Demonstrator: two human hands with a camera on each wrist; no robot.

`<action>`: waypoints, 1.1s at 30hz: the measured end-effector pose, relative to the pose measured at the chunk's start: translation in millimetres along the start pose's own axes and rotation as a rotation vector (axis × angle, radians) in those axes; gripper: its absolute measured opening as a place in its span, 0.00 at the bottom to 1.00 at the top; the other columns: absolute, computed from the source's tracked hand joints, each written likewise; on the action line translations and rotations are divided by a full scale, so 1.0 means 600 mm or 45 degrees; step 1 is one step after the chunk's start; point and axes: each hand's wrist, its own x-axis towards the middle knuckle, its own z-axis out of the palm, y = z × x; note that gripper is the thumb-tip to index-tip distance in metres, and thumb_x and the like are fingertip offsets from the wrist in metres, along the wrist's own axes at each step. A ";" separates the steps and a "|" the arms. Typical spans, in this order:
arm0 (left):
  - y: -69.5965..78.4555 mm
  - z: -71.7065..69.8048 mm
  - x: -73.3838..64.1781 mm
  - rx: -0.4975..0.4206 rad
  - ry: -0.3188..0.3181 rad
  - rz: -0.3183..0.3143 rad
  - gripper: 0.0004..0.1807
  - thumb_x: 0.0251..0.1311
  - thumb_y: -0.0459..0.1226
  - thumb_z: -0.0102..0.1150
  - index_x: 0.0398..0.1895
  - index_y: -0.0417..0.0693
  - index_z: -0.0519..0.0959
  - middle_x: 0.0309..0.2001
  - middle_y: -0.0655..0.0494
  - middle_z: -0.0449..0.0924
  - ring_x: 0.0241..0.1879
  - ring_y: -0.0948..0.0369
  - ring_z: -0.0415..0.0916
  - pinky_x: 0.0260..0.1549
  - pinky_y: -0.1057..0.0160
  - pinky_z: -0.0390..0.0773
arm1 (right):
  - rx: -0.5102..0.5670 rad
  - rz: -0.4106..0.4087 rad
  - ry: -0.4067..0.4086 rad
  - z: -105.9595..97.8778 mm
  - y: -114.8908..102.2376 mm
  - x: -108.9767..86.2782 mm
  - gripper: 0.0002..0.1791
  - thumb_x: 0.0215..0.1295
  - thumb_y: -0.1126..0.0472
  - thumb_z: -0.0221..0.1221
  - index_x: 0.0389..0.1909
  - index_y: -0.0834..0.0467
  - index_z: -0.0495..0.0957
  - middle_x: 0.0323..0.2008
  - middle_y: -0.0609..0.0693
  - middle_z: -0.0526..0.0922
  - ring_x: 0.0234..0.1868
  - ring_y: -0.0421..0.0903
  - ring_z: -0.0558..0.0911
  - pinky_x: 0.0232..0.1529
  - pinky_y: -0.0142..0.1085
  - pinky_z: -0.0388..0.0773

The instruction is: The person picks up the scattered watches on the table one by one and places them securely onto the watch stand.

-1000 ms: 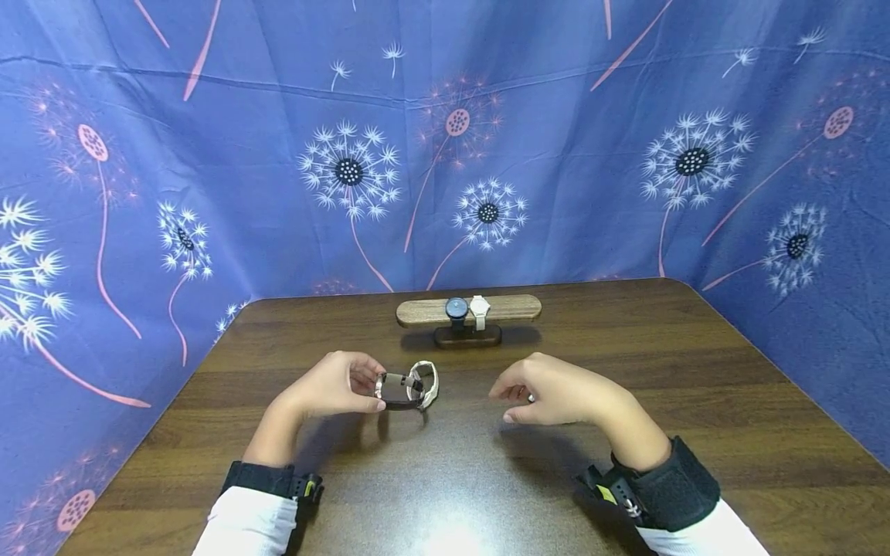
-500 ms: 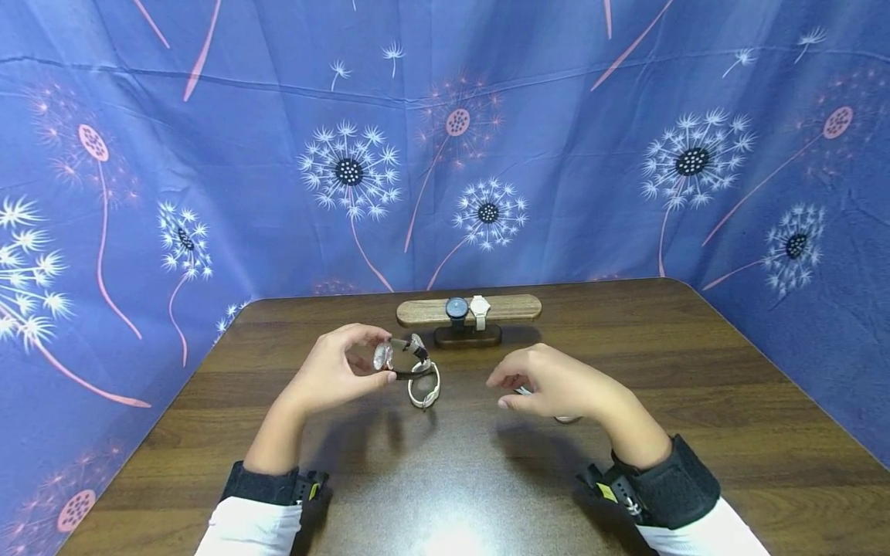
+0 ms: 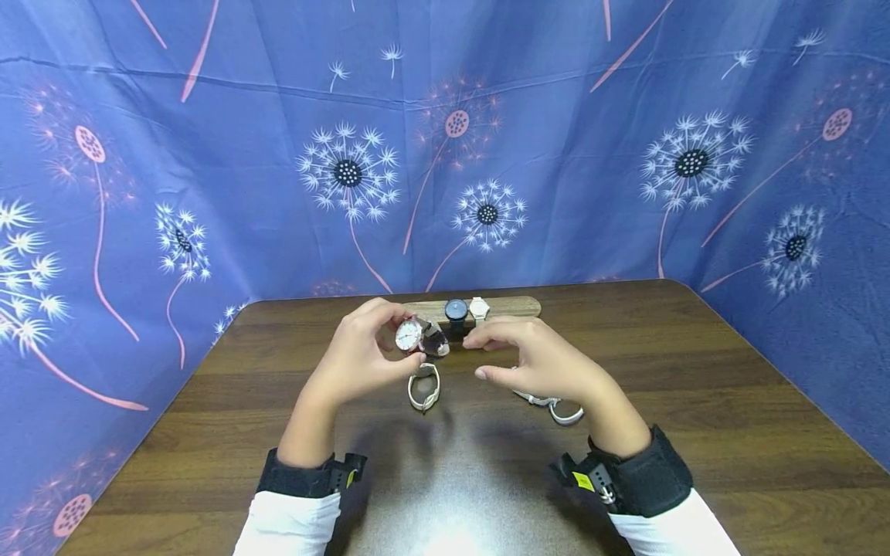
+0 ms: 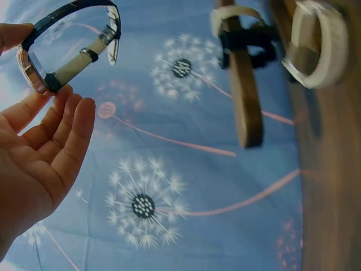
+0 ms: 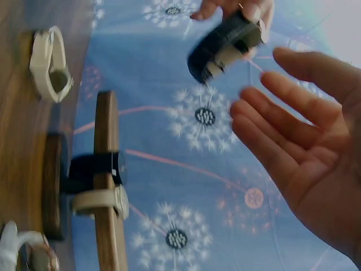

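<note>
While the left hand (image 3: pixel 365 347) pinches a dark-strapped watch (image 3: pixel 409 334) between thumb and fingers before the left end of the wooden stand (image 3: pixel 513 307), the right hand (image 3: pixel 542 355), fingers loosely extended and holding nothing, hovers before its right end. The step seems to be bringing that watch to the stand; the next move probably calls for the right hand to steady the strap, clear of the white-strapped watch (image 3: pixel 436 392) on the bench (image 3: pixel 695 386) in front of the stand.

a dark wood-grain table (image 3: pixel 278 340) is supporting three items: a wooden watch stand (image 3: pixel 514 307) is standing near the far edge, a cream-strapped watch (image 3: pixel 433 400) is lying nearer the middle, and a pale-strapped watch (image 3: pixel 554 403), partly hidden, is lying to its right.
</note>
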 end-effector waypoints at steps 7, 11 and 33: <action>0.025 0.022 0.033 0.027 0.060 0.082 0.23 0.38 0.40 0.72 0.42 0.44 0.81 0.36 0.58 0.76 0.36 0.63 0.72 0.33 0.66 0.78 | 0.316 0.165 0.373 0.024 -0.012 0.017 0.14 0.57 0.74 0.65 0.46 0.70 0.79 0.43 0.61 0.84 0.41 0.54 0.84 0.46 0.38 0.82; 0.040 0.036 0.049 0.108 0.112 0.123 0.24 0.37 0.40 0.71 0.42 0.44 0.81 0.36 0.58 0.76 0.35 0.61 0.72 0.33 0.66 0.75 | 0.492 0.326 0.456 0.024 -0.016 0.019 0.13 0.61 0.74 0.62 0.47 0.72 0.78 0.43 0.63 0.83 0.42 0.49 0.83 0.46 0.37 0.82; 0.056 0.070 0.059 0.370 0.229 0.324 0.25 0.36 0.38 0.70 0.44 0.42 0.81 0.39 0.53 0.74 0.37 0.56 0.69 0.32 0.63 0.74 | 0.776 0.672 0.576 0.039 -0.023 0.024 0.11 0.62 0.71 0.62 0.42 0.76 0.79 0.35 0.54 0.85 0.33 0.41 0.82 0.37 0.31 0.80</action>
